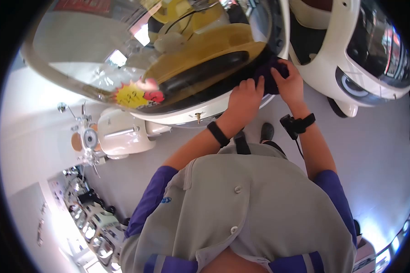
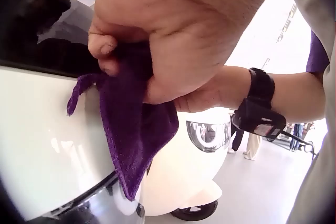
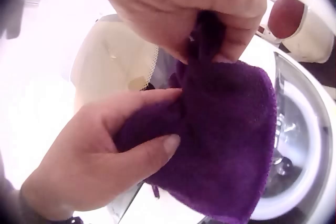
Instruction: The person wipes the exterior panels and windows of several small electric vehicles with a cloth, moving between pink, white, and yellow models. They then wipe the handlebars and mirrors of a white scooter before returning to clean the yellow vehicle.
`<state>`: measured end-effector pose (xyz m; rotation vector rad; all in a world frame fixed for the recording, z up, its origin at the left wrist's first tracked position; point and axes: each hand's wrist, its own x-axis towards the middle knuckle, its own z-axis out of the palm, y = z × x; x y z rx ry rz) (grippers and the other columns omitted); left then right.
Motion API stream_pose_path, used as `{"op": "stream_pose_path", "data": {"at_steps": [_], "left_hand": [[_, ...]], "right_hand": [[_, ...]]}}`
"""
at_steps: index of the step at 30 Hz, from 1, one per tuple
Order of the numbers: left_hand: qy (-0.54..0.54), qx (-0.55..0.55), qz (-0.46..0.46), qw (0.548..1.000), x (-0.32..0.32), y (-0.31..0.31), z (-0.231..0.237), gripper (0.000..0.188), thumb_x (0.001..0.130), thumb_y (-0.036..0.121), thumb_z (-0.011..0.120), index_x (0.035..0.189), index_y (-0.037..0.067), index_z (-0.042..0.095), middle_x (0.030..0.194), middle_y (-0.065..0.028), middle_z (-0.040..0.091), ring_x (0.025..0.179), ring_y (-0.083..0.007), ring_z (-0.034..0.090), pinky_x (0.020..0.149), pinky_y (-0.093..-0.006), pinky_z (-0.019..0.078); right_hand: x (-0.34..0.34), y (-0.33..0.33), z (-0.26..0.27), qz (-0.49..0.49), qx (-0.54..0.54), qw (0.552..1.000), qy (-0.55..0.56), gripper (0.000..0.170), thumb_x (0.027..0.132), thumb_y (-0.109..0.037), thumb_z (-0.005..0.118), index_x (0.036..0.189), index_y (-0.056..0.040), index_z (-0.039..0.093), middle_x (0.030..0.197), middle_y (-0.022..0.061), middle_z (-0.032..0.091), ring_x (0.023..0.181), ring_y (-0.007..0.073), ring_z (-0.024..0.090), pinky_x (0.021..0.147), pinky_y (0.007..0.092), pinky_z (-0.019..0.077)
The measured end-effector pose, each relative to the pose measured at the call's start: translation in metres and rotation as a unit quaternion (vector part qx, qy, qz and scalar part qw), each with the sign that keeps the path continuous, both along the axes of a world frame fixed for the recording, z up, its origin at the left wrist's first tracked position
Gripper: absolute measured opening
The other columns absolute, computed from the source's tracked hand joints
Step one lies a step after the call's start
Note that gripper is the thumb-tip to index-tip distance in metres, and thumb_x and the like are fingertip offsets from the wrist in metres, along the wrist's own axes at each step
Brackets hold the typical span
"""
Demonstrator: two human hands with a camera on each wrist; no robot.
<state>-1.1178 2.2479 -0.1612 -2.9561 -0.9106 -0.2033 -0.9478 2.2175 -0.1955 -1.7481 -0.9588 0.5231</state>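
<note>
A purple cloth (image 1: 269, 83) is bunched between my two hands at the lower right corner of a white vehicle's curved windshield (image 1: 205, 84). In the left wrist view my left hand (image 2: 173, 29) grips the cloth (image 2: 139, 129), and a pointed corner hangs down beside the white body panel. My right hand (image 3: 194, 3) holds a twisted fold of it in the right wrist view. There, the thumb and forefinger of my left hand (image 3: 89, 155) pinch the cloth's near side, while its broad part (image 3: 231, 129) spreads below the right hand.
A yellow starburst sign (image 1: 132, 94) shows at the windshield's lower left. Another white vehicle (image 1: 337, 68) stands close on the right, with a round headlight. A cream scooter (image 1: 123, 132) is parked to the left on the grey floor (image 1: 168, 168). People's legs (image 2: 252, 140) appear farther off.
</note>
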Motion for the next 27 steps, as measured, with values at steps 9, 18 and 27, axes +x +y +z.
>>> {"op": "stream_pose_path", "data": {"at_steps": [9, 18, 27], "left_hand": [[-0.067, 0.004, 0.027, 0.997, -0.116, 0.004, 0.004, 0.045, 0.071, 0.014, 0.069, 0.116, 0.013, 0.067, 0.087, -0.0081, 0.052, 0.080, -0.0255, 0.059, 0.062, -0.0374, 0.0519], [-0.096, -0.146, 0.141, 0.975, -0.305, 0.035, 0.026, 0.043, 0.069, 0.009, 0.069, 0.112, 0.013, 0.068, 0.088, -0.0115, 0.055, 0.084, -0.0316, 0.060, 0.069, -0.0436, 0.0518], [-0.133, -0.065, 0.171, 0.974, -0.440, 0.088, 0.008, 0.045, 0.073, 0.005, 0.065, 0.117, 0.013, 0.065, 0.092, -0.0126, 0.057, 0.087, -0.0328, 0.059, 0.074, -0.0435, 0.0513]], "right_hand": [[-0.109, -0.019, 0.005, 0.109, 0.002, 0.986, -0.130, 0.053, 0.073, -0.014, 0.079, 0.116, 0.0006, 0.052, 0.107, 0.0223, 0.059, 0.100, 0.0409, 0.058, 0.087, 0.0438, 0.0490], [-0.290, 0.029, 0.042, 0.209, -0.104, 0.948, -0.218, 0.036, 0.078, -0.035, 0.075, 0.086, -0.0043, 0.058, 0.076, 0.0161, 0.066, 0.074, 0.0380, 0.065, 0.063, 0.0447, 0.0520], [-0.424, 0.077, 0.042, 0.290, -0.123, 0.908, -0.275, 0.039, 0.082, -0.039, 0.071, 0.095, -0.0044, 0.058, 0.086, 0.0135, 0.066, 0.079, 0.0339, 0.066, 0.066, 0.0442, 0.0529]]}}
